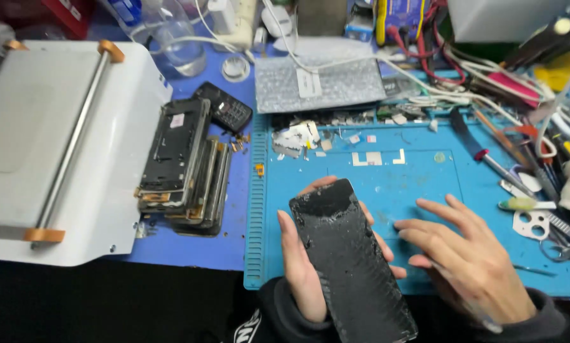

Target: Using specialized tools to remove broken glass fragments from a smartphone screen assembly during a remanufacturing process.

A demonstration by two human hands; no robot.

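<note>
The left hand (304, 267) lies palm up near the body, thumb stretched along its left side, fingertips showing on the far side — curled round what it grips. The right hand (469, 260) rests palm down beside it, fingers spread and pointing left, empty. Dark sleeve cuffs cover both wrists.

A: What's worn on the arms?

B: Black long sleeves, both sides, hoodie-type fabric w/ soft folds at the cuffs. Left sleeve (278, 311) ends at the wrist; white graphic print on it near the bottom edge, partly cut off, can't make out the shape. Right sleeve (545, 317) plain, no print visible.

A: Hands?

B: Left hand (301, 267) & right hand (469, 254) both bare. No gloves, rings or watch showing. Short nails.
</note>
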